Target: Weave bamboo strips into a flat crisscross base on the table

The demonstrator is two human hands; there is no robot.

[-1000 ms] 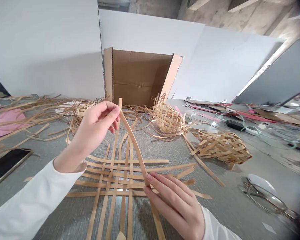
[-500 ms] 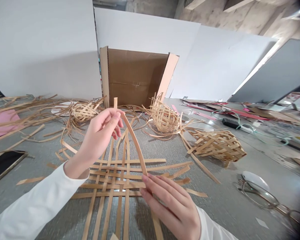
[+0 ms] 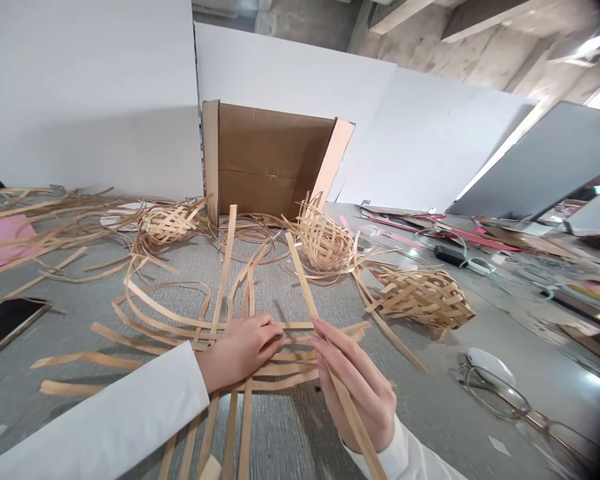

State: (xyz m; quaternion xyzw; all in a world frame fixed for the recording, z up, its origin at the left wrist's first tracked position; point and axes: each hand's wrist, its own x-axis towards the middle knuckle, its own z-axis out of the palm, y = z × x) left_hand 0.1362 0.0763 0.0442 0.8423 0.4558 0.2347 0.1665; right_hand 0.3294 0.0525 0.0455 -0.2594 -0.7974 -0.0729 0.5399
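Observation:
A loose flat weave of pale bamboo strips [image 3: 280,385] lies on the grey table in front of me. My left hand [image 3: 247,350] rests over its middle, fingers curled down onto the crosswise strips and hiding the crossings beneath. Between the thumb and fingers of my right hand [image 3: 357,387] is a single bamboo strip [image 3: 303,279], held slantwise over the weave's right side. Its far end points up and away, and its near end runs out below my hand.
Woven bamboo pieces lie at the back left [image 3: 166,225], back centre [image 3: 326,241] and right [image 3: 423,298]. Eyeglasses [image 3: 497,390] and a white mouse [image 3: 491,365] sit at right, a phone [image 3: 7,325] at left. An upright cardboard box [image 3: 275,163] stands behind.
My left hand has let go of the strip's upper end and come down onto the weave. My right hand still holds that strip, now straighter and tilted left. The crosswise strips' left ends have shifted.

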